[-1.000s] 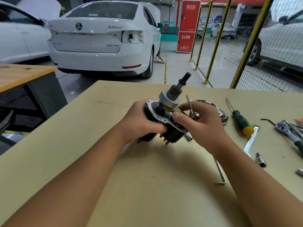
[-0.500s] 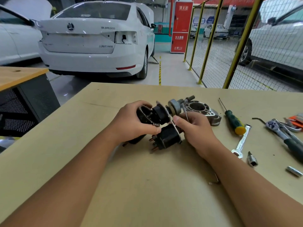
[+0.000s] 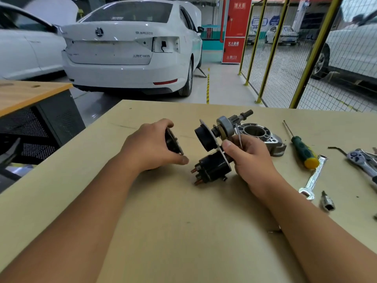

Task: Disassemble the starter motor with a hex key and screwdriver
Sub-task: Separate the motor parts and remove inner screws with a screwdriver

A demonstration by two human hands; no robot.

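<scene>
Starter motor assembly [image 3: 214, 152] is sitting at frame centre above the worktop [image 3: 183, 221], right hand [image 3: 251, 160] fingers curling around it; left hand [image 3: 155, 148] is gripping the separated black housing [image 3: 172, 141].

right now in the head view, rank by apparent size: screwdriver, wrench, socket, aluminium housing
1. aluminium housing, partly hidden by the right hand
2. screwdriver and wrench: look alike in length, unranked
3. socket, smallest

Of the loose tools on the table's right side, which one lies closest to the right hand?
The green-handled screwdriver with the yellow cap: it lies just past the aluminium housing from the right hand. The wrench, socket and ratchet lie farther out.
</scene>
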